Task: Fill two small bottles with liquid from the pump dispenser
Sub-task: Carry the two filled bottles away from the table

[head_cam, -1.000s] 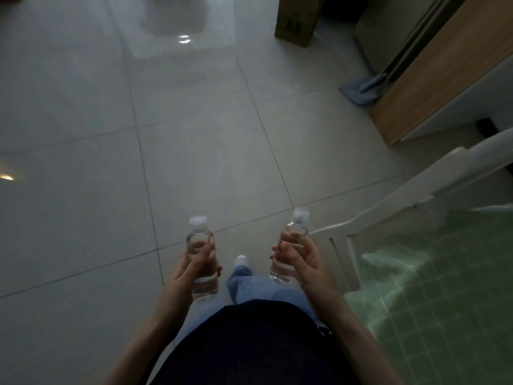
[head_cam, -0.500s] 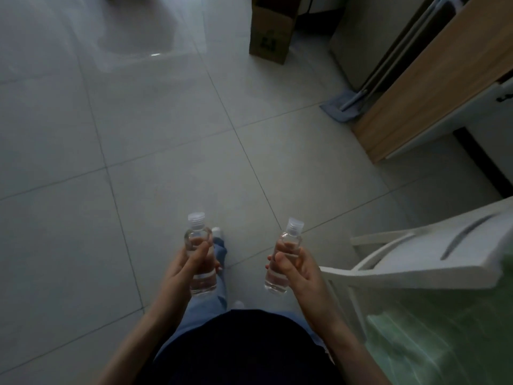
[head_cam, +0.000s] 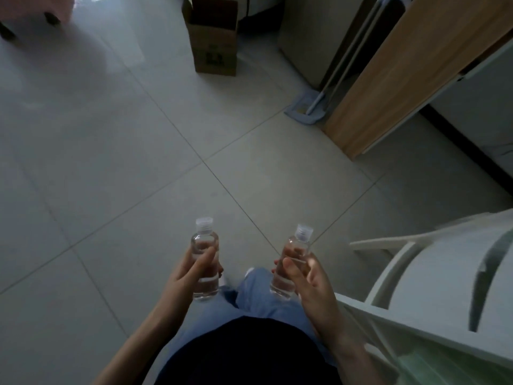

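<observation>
The person's left hand (head_cam: 191, 270) is curled round the middle of one small clear bottle (head_cam: 204, 243). The thumb lies slantwise across the near face and the fingers wrap round the far side, their tips showing at the bottle's right edge. The right hand (head_cam: 308, 282) grips a second small clear bottle (head_cam: 299, 246) in the same way, with the thumb pressed on the near side and the fingertips showing past its left edge. Neither hand is spread; each is closed snugly on its bottle.

The left bottle stands nearly upright in the grip, its neck and base showing above and below the hand. The right bottle leans a little, its top tipped to the right. Each carries a ribbed, pale screw cap (head_cam: 204, 225). How full either one is cannot be told in the dim light.

There are two bottles and two hands, one bottle to each, held side by side and well apart above the person's jeans (head_cam: 258, 290) and dark top (head_cam: 244, 354).

A pale tiled floor (head_cam: 133, 162) lies below. One white chair (head_cam: 444, 276) stands just beside the right forearm. Farther off are one open cardboard box (head_cam: 215, 51), one flat mop (head_cam: 304, 112) leaning by a wooden panel (head_cam: 402, 79), and something pink (head_cam: 36, 6) in the top left corner.
</observation>
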